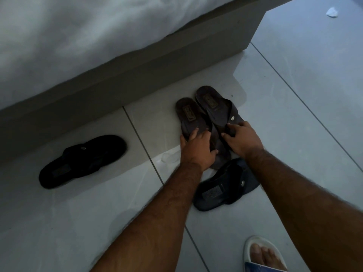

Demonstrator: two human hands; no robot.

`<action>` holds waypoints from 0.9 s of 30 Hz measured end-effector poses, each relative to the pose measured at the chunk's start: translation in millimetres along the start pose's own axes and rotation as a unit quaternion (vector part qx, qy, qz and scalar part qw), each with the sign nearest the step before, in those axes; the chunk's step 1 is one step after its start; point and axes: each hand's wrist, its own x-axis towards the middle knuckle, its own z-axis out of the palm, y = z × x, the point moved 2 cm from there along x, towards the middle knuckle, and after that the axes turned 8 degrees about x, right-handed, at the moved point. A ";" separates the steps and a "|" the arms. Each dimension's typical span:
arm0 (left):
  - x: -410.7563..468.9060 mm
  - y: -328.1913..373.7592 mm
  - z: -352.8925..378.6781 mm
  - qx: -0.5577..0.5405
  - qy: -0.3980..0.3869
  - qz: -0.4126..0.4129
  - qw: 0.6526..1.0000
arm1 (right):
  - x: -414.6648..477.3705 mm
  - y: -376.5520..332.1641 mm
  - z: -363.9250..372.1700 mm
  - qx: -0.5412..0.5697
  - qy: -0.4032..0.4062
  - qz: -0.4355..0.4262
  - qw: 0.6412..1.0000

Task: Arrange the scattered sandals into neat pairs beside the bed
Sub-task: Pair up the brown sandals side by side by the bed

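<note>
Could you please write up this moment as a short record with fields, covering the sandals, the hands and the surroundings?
Setting: grey tiled floor beside a bed with a white cover
Brown pair: two dark brown strap sandals, left one and right one, side by side, heels towards the bed
Left hand: fingers resting on the left brown sandal
Right hand: fingers resting on the right brown sandal
Black sandal: alone, near the bed base
Dark blue sandal: between the forearms, unpaired
Other: foot in a white slide; white scrap on the floor
</note>
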 end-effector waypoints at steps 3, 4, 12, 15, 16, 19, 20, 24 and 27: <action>1.5 0.4 -3.5 0.013 -0.019 -0.003 1.000 | -1.7 -0.9 2.1 -0.003 -0.006 -0.001 1.000; 3.4 0.5 -5.1 0.015 -0.027 -0.004 1.000 | -2.5 -1.8 2.8 -0.008 -0.010 -0.002 1.000; -16.9 -32.5 -18.0 -0.066 0.104 -0.011 0.992 | -52.0 17.7 -7.3 -0.049 0.133 -0.065 0.988; -39.8 -76.2 -24.2 -0.047 0.157 -0.065 0.984 | -85.4 46.8 -4.2 -0.080 0.122 -0.090 0.985; -47.5 -94.2 -27.3 -0.036 0.177 -0.090 0.979 | -95.2 56.2 -0.6 -0.093 0.103 -0.095 0.986; -68.7 -150.8 -37.0 0.025 0.213 -0.176 0.961 | -118.4 78.5 15.1 -0.105 0.042 -0.096 0.989; -76.1 -168.8 -39.7 0.047 0.210 -0.205 0.955 | -124.8 82.2 20.9 -0.093 0.034 -0.087 0.991; -106.6 -218.5 -39.7 0.071 0.141 -0.286 0.945 | -149.7 77.7 41.9 -0.028 0.048 -0.039 0.998; -120.7 -229.0 -36.6 0.066 0.126 -0.290 0.946 | -168.0 63.5 58.3 -0.019 0.046 -0.013 0.999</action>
